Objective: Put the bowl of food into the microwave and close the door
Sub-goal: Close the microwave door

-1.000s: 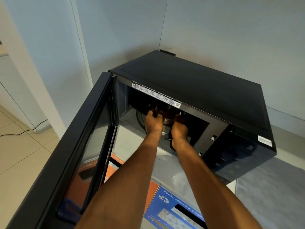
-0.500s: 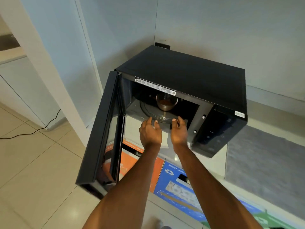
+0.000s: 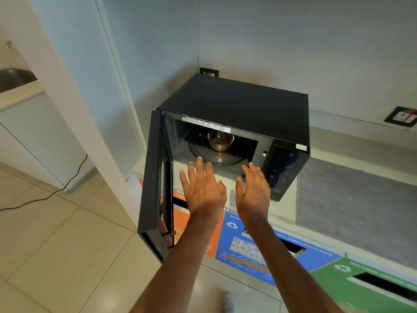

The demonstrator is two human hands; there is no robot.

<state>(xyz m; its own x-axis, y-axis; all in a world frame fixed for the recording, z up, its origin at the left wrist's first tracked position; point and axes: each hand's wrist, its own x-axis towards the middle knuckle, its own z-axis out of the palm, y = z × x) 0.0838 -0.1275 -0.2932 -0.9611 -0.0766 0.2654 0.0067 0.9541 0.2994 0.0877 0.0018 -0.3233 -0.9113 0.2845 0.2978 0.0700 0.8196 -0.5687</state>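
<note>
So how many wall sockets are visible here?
2. One wall socket sits in the corner just behind the microwave; the other socket is on the wall at far right. More may be hidden.

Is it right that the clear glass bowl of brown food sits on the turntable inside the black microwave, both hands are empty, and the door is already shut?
Not quite. The head view shows the microwave door wide open. The rest holds: the clear glass bowl of brown food sits on the turntable inside the black microwave, and the left hand and right hand are empty.
</note>
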